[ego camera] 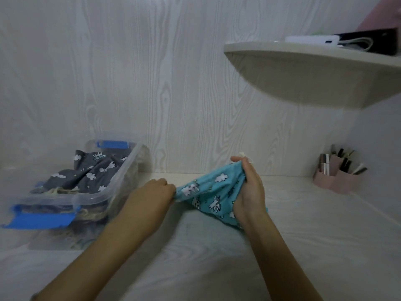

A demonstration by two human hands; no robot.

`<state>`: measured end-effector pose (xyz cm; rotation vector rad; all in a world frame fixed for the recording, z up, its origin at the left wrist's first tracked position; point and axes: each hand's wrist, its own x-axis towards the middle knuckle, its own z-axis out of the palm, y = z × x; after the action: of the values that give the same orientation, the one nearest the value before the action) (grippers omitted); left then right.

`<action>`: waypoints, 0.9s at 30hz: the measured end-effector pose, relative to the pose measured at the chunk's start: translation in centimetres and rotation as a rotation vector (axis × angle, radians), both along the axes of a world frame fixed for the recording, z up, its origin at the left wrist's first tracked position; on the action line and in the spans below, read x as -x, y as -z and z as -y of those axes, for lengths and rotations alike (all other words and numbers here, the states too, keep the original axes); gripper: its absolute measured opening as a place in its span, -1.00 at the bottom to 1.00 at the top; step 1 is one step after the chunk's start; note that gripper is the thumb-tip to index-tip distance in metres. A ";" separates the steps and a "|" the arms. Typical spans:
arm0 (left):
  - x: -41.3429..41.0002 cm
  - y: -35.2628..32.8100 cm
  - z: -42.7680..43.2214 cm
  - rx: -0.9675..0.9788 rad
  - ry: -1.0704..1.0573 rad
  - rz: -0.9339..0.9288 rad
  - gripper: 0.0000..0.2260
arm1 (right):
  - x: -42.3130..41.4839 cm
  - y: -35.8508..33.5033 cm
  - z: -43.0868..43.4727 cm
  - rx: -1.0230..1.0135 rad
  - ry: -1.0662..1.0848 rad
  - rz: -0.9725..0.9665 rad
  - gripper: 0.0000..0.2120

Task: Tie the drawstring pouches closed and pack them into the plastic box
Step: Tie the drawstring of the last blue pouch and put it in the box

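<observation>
A teal drawstring pouch (213, 193) hangs stretched between both hands above the middle of the worktop (217, 257). The left hand (152, 195) pinches its left corner; the right hand (249, 187) has its fingers curled round the gathered mouth. The plastic box (91, 192) near the worktop's back left edge holds grey pouches (91, 170)

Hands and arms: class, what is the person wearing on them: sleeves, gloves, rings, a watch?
The left hand and right hand are bare, with no gloves, rings or watch. The left forearm and right forearm are uncovered to the picture's bottom edge; no sleeve is clearly in view.
</observation>
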<state>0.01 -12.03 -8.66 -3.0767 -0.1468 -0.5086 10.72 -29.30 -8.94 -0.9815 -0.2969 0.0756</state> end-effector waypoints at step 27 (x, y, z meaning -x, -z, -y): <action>0.8 -5.9 -4.1 2.438 0.524 0.577 -0.57 | -5.9 2.0 4.0 -0.542 -0.044 -0.378 -0.73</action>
<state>-0.82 -7.95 -2.74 -4.2931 0.4703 -3.5307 16.63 -33.29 -10.97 -0.4082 0.0150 0.2068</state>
